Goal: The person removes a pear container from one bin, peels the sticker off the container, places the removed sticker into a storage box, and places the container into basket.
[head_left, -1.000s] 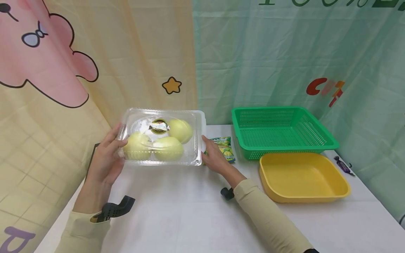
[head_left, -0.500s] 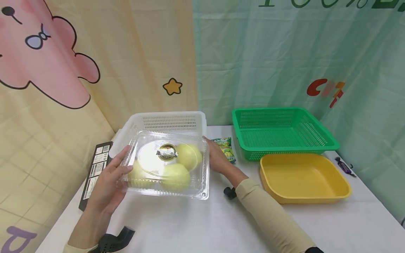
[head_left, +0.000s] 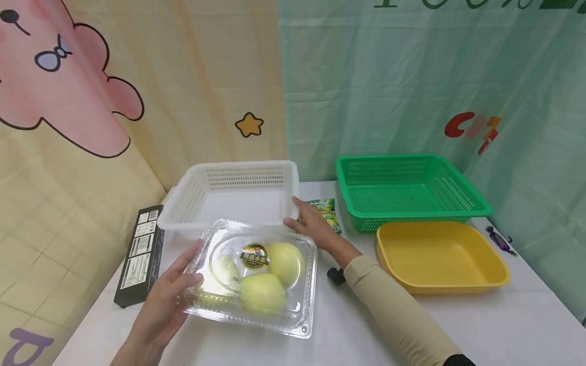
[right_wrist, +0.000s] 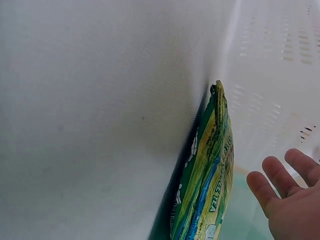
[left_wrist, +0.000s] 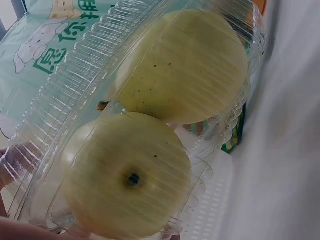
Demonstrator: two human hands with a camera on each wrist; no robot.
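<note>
My left hand [head_left: 160, 300] grips the left edge of a clear plastic clamshell box [head_left: 308, 295], held tilted in front of the white basket [head_left: 244, 178]. Inside it lie pale yellow-green fruits [head_left: 263, 292], with a round label on the lid. Close up in the left wrist view, two fruits [left_wrist: 125, 180] show through the ribbed plastic, one with a short stem. At the white basket's right front corner, my right hand [head_left: 316, 231] reaches over a green and yellow snack packet [head_left: 328, 209]. Its fingers look straight and spread beside the basket in the right wrist view; contact with the rim cannot be told.
A green perforated basket [head_left: 478, 207] stands at the back right, with a yellow tub [head_left: 439, 288] before it. A purple wrapped candy [head_left: 500, 241] lies near the right table edge. On the left is a long black box [head_left: 139, 259]. Curtains rise behind the white table.
The clamshell box has come down and towards me in my left hand, uncovering the white basket and black box. My right hand has stayed by the basket's right front corner.
</note>
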